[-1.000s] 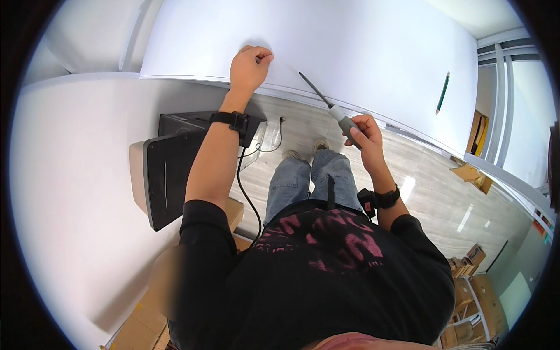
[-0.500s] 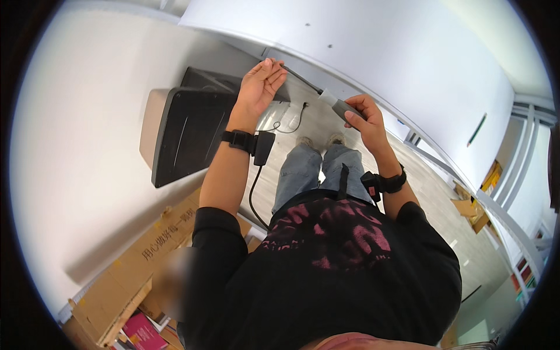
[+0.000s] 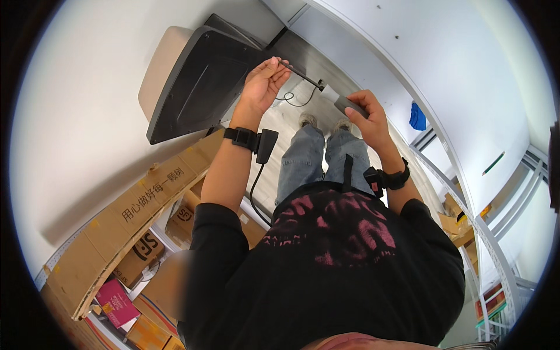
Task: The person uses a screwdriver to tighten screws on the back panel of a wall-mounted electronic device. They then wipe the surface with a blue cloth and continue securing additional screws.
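A long screwdriver-like tool (image 3: 330, 93) with a grey handle, a pale collar and a thin dark shaft spans the gap between my two hands. My right hand (image 3: 368, 116) is wrapped round the handle, thumb on top. The far end of the shaft reaches the fingertips of my left hand (image 3: 265, 86), where thumb and forefinger pinch it. Those fingers hide the tip, so whether anything small sits there is unclear. Both hands are in the air above the floor.
A black-backed panel with a beige side (image 3: 204, 87) stands left against the wall. Below it is a large open carton (image 3: 151, 195) with boxes and a pink book (image 3: 116, 303). At right, a white tabletop (image 3: 443, 70) carries a green pencil (image 3: 493, 163); a blue cloth-like item (image 3: 417, 116) hangs near its edge.
My view has turned, so the tabletop sits farther right and more of the carton and black panel shows. Both hands keep their hold on the tool, with little shift between them.
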### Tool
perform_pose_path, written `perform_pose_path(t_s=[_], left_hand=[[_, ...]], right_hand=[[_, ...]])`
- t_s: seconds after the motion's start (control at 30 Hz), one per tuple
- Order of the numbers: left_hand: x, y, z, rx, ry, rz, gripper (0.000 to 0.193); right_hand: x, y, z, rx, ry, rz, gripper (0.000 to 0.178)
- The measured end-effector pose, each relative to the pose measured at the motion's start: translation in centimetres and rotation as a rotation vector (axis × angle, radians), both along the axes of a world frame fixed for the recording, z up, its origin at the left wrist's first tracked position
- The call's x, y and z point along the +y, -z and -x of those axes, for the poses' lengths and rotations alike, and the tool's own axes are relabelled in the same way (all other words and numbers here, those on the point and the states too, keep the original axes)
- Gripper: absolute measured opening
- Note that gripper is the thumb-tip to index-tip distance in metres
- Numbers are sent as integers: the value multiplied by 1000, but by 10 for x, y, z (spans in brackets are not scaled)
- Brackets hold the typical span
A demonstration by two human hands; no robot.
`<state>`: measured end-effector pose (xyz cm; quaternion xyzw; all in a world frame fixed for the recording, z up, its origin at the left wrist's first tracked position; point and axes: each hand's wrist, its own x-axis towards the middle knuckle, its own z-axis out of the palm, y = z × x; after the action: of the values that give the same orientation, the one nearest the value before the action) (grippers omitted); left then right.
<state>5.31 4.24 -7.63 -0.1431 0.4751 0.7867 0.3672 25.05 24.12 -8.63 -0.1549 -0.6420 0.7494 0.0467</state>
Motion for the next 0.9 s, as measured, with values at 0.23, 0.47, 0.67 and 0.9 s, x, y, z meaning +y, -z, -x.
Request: perform_pose_path(t_s=[0.23,0.47,0.67,0.9], left_hand=[[-37,35,-14,20,-1,216,16],[-64,109,-23,-186,-147,235,17],[-51,140,2,-216,-224,69,16],[-31,158,24,-166,-297,-19,14]], right_hand=[[-17,-3,12,-81,-144,-376,24],[-51,67,13,-109,-23,-377,25],[-80,119,24,-211,65,-145,27],[-100,134,51,-280,102,112,33]])
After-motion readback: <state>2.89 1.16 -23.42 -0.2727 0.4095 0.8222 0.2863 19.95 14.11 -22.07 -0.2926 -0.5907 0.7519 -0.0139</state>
